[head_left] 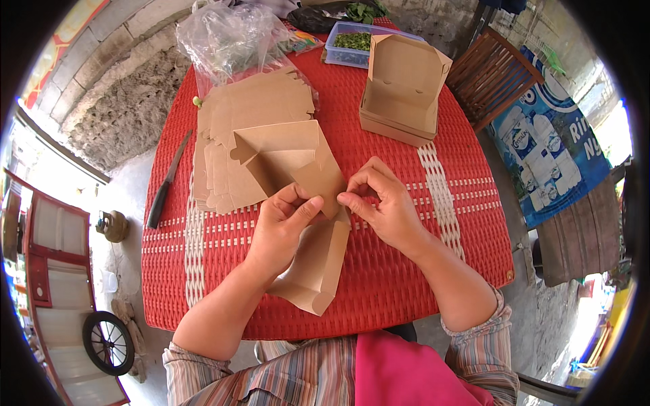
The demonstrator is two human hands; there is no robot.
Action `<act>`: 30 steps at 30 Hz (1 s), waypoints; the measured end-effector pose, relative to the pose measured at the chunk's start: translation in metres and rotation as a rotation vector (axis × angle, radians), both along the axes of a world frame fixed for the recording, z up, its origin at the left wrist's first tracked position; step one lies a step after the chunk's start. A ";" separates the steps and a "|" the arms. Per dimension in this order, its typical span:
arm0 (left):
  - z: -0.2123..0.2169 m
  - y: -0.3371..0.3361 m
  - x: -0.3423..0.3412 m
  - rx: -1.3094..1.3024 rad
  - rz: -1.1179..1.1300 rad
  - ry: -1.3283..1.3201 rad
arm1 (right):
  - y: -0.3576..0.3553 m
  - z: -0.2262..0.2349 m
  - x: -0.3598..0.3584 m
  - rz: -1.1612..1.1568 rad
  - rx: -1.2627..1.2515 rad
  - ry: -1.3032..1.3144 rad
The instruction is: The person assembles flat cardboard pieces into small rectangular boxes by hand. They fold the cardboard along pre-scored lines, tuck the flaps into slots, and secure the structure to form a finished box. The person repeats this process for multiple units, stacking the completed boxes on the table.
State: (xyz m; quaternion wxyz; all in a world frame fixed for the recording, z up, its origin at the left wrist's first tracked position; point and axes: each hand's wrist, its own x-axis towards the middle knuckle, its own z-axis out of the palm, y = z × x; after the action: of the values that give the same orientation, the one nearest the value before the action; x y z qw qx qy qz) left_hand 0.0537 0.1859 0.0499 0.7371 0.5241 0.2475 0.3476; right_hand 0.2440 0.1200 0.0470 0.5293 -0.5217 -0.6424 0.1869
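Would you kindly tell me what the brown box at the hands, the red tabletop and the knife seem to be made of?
Brown box: matt cardboard, shown by its creased folds and thin cut flaps.
Red tabletop: woven strands, possibly plastic, given the regular raised weave and slight sheen.
Knife: probably a metal blade, narrow and greyish; dark handle, perhaps plastic.

Knife (159, 203), wooden chair (493, 78), tub (344, 58) of apparently chopped greens (352, 41).
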 end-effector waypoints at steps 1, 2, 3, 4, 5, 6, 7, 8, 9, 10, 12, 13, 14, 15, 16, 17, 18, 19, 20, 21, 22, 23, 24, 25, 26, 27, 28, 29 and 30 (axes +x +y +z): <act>0.001 -0.001 0.000 0.007 -0.011 0.021 | -0.001 0.001 -0.001 -0.004 0.000 -0.015; 0.001 -0.003 0.000 -0.013 -0.012 0.008 | -0.002 0.002 -0.002 -0.008 0.000 -0.030; 0.001 -0.004 0.001 -0.033 -0.014 -0.004 | -0.002 0.003 -0.002 -0.009 -0.004 -0.024; 0.002 -0.005 0.001 -0.053 -0.015 -0.017 | -0.003 0.004 -0.003 -0.010 -0.007 -0.018; 0.002 -0.005 0.001 -0.058 -0.018 -0.029 | -0.004 0.005 -0.004 -0.011 -0.010 -0.011; 0.002 -0.005 0.000 -0.063 -0.022 -0.041 | -0.004 0.006 -0.004 -0.006 -0.008 -0.002; 0.003 -0.005 0.000 -0.068 -0.025 -0.053 | -0.004 0.006 -0.004 -0.001 -0.007 0.007; 0.004 -0.006 0.000 -0.070 -0.030 -0.053 | -0.004 0.006 -0.004 0.004 -0.005 0.017; 0.005 -0.007 0.000 -0.072 -0.035 -0.053 | -0.004 0.006 -0.004 0.002 -0.012 0.023; 0.005 -0.008 0.000 -0.075 -0.039 -0.052 | -0.005 0.006 -0.004 -0.001 -0.018 0.030; 0.006 -0.008 0.000 -0.066 -0.053 -0.043 | -0.006 0.007 -0.005 0.014 -0.054 0.071; 0.006 -0.008 -0.001 -0.061 -0.060 -0.038 | -0.007 0.009 -0.005 0.031 -0.083 0.104; 0.006 -0.009 -0.001 -0.058 -0.065 -0.037 | -0.008 0.010 -0.004 0.048 -0.112 0.138; 0.006 -0.009 -0.001 -0.055 -0.071 -0.037 | -0.008 0.010 -0.002 0.095 -0.130 0.194; 0.006 -0.010 -0.001 -0.051 -0.077 -0.037 | -0.008 0.009 0.002 0.143 -0.148 0.250; 0.007 -0.009 -0.001 -0.062 -0.075 -0.043 | -0.007 0.009 0.004 0.190 -0.166 0.306; 0.011 -0.008 -0.001 -0.073 -0.074 -0.050 | -0.006 0.010 0.004 0.203 -0.187 0.351; 0.013 -0.007 -0.002 -0.083 -0.073 -0.056 | -0.006 0.011 0.005 0.214 -0.207 0.395; 0.015 -0.008 -0.001 -0.069 -0.059 -0.059 | -0.005 0.011 0.005 0.226 -0.228 0.439; 0.016 -0.009 -0.001 -0.054 -0.046 -0.061 | -0.004 0.011 0.007 0.243 -0.244 0.447; 0.017 -0.009 -0.001 -0.039 -0.033 -0.064 | -0.004 0.009 0.010 0.260 -0.261 0.456; 0.016 -0.008 -0.002 -0.012 -0.047 -0.045 | -0.004 0.009 0.013 0.276 -0.277 0.464; 0.014 -0.006 -0.004 0.015 -0.059 -0.025 | -0.004 0.010 0.014 0.277 -0.297 0.440; 0.013 -0.005 -0.005 0.042 -0.072 -0.004 | -0.004 0.012 0.015 0.279 -0.316 0.416; 0.012 -0.005 -0.005 0.066 -0.073 0.013 | -0.005 0.013 0.016 0.280 -0.336 0.392; 0.011 -0.006 -0.005 0.090 -0.076 0.031 | -0.005 0.013 0.016 0.277 -0.309 0.374; 0.010 -0.007 -0.004 0.113 -0.080 0.048 | -0.004 0.013 0.014 0.274 -0.282 0.355; 0.009 -0.005 -0.005 0.110 -0.097 0.038 | -0.004 0.012 0.013 0.271 -0.256 0.337; 0.007 -0.002 -0.007 0.106 -0.113 0.029 | -0.004 0.013 0.011 0.290 -0.268 0.399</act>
State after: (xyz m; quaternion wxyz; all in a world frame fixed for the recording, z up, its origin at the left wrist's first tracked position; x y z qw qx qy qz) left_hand 0.0467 0.1841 0.0572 0.7229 0.5806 0.2096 0.3106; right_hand 0.2551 0.1157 0.0602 0.5391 -0.4425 -0.5632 0.4431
